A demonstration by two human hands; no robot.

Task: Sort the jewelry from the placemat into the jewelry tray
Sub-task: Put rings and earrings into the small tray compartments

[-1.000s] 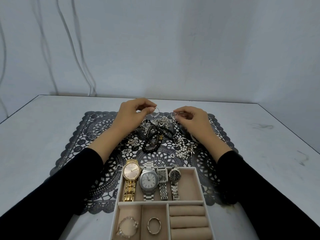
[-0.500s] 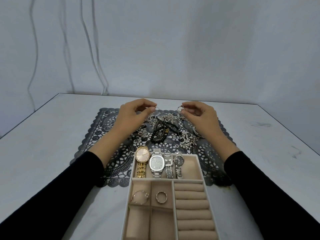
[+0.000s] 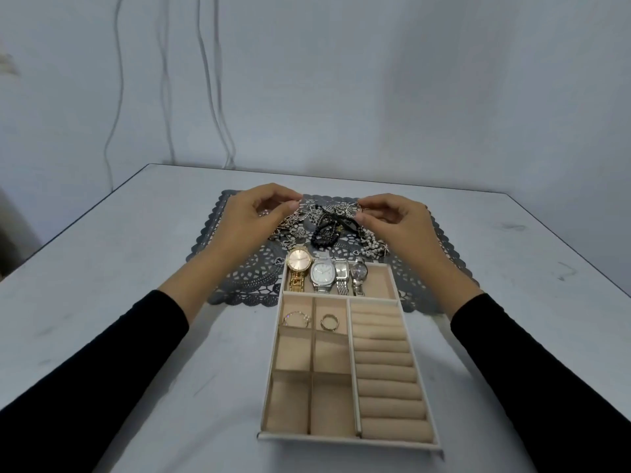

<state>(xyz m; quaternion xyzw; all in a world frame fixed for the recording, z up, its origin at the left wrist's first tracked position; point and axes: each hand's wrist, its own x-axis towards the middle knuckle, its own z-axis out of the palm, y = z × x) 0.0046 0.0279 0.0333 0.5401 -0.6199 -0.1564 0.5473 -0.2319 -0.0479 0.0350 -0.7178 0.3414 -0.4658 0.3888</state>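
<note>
A dark grey lace placemat (image 3: pixel 246 285) lies on the table with a tangled pile of jewelry (image 3: pixel 327 223) on its far half: silver pieces, black beads, pearls. My left hand (image 3: pixel 252 220) hovers over the pile's left side, thumb and forefinger pinching a small silver hoop earring. On the right side my right hand (image 3: pixel 392 223) pinches a second small hoop. The beige jewelry tray (image 3: pixel 273 387) stands in front of the mat. Its far compartment holds several watches (image 3: pixel 322 273); a thin bracelet (image 3: pixel 296 319) and a ring (image 3: pixel 330 322) lie in two small compartments.
The tray's right side is a column of ring rolls (image 3: pixel 386 370), and its near small compartments hold nothing. White cables hang down the wall behind the table (image 3: pixel 102 268). The table's back edge lies just beyond the mat.
The view has tilted down, so the whole tray now shows. Both hands stay above the pile with their pinches held, fingertips a little farther apart.
</note>
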